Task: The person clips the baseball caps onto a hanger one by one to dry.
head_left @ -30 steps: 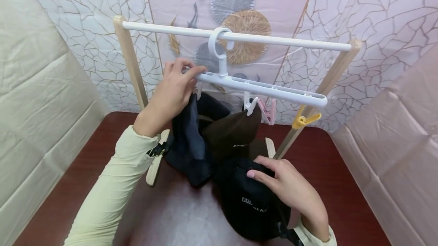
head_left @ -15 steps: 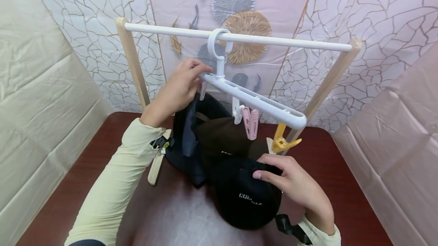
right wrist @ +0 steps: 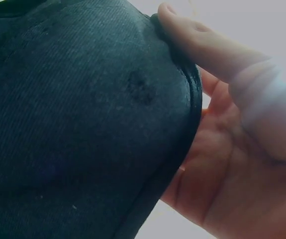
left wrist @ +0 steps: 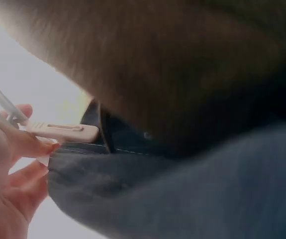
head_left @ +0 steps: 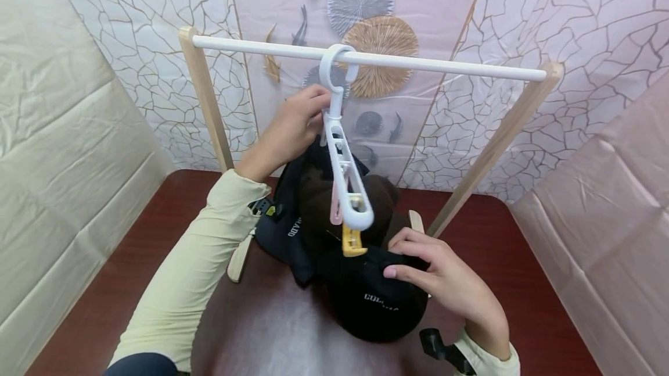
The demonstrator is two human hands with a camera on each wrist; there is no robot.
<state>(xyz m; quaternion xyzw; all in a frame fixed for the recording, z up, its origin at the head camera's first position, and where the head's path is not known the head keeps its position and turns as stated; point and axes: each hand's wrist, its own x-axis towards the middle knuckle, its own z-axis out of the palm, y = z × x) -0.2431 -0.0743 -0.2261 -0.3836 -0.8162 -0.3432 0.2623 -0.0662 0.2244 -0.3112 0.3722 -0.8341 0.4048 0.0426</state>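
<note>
A white clip hanger (head_left: 360, 219) hangs by its hook from the rail, its near end pointing at me. My left hand (head_left: 295, 123) grips its far end, partly hidden behind the hanger's stem. In the left wrist view, the fingers are beside a pale clothespin (left wrist: 68, 133) that bites a dark blue cap (left wrist: 83, 169). My right hand (head_left: 444, 277) pinches the edge of a black cap (head_left: 373, 318) with white lettering, low at front right. Between them hangs a brown cap (head_left: 319, 207). A pink clothespin (head_left: 335, 207) and a yellow clothespin (head_left: 352, 242) dangle from the near end.
The white rail (head_left: 444, 64) runs between two wooden posts (head_left: 206, 103) standing on the dark red table (head_left: 251, 329). Wooden feet (head_left: 239, 260) extend along the tabletop. Beige cloth walls (head_left: 68, 161) close in both sides, with a patterned backdrop behind.
The hanger has swung round on its hook from crosswise to lengthwise, its yellow-pin end coming toward me. My left hand moved right with it. The black cap shifted slightly left and up.
</note>
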